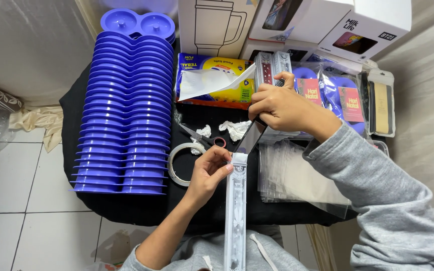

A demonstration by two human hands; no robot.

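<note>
The left hand [208, 173] is pinching the long white patterned plastic strip [236, 216] while the right hand's [282, 108] fingers are gripping a dark flat strip [251, 138] just above it, assembly seemingly midway.

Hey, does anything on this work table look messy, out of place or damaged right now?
Mostly tidy. Two crumpled tissues lie loose on the black cloth beside the scissors and the tape roll. The tissue pack gapes open, a sheet hanging out. Nothing looks damaged.
</note>
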